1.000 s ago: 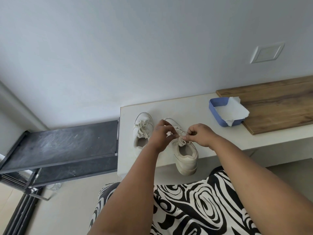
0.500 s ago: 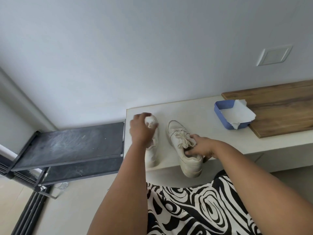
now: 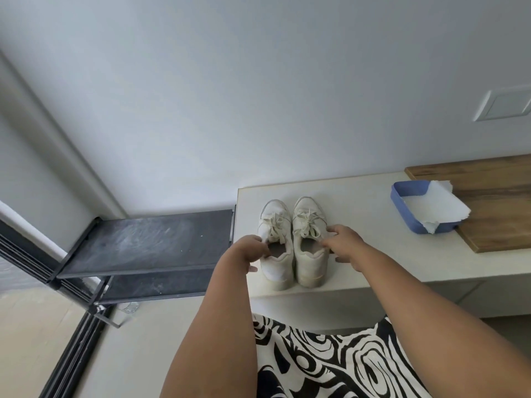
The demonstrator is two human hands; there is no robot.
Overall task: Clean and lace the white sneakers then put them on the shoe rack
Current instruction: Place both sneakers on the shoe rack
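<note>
Two white sneakers stand side by side on the white counter (image 3: 359, 254), toes toward the wall, both laced with tied bows. My left hand (image 3: 249, 251) grips the left sneaker (image 3: 277, 271) at its outer collar, thumb inside the opening. My right hand (image 3: 343, 245) holds the right sneaker (image 3: 309, 267) at its outer side by the collar, fingers curled around it. The black shoe rack (image 3: 149, 242) stands directly left of the counter, its top shelf dusty and bare.
A blue tray (image 3: 402, 205) holding a white paper towel (image 3: 436, 205) sits to the right, partly on a wooden board (image 3: 494, 202). My black-and-white patterned clothing (image 3: 330, 363) fills the bottom. A wall plate (image 3: 502, 106) is at the upper right.
The sneakers now stand together, parallel. My left hand moved from the left sneaker's toe to its collar. My right hand shifted to the right sneaker's outer side. The view shifted left.
</note>
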